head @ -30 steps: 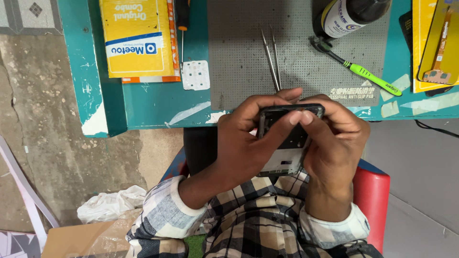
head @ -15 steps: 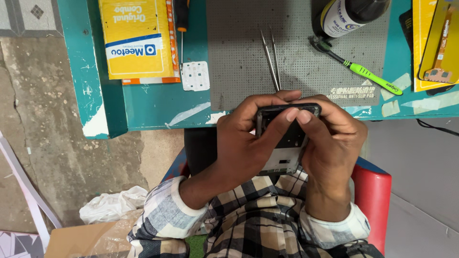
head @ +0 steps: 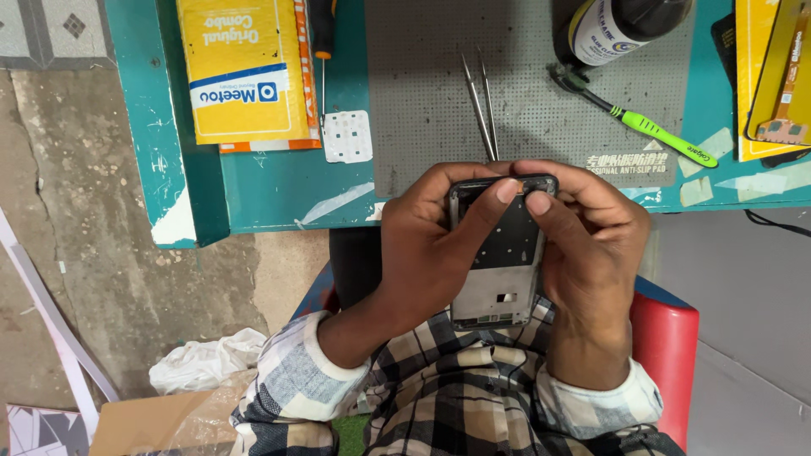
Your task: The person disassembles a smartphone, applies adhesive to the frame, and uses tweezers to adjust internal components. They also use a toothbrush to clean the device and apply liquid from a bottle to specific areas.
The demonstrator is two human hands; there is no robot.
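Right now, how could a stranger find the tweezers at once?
Look at the grey mat on the teal table. Just above the two hands' fingers lie the tweezers: two thin, bare metal prongs, unlike the green-handled toothbrush to their right.

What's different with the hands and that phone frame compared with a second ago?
Very little. Both thumbs have crept slightly along the top edge of the phone frame, the left hand and right hand gripping it throughout; nothing was picked up or let go. The tweezers, green toothbrush, bottle and yellow box on the teal table lie as before.
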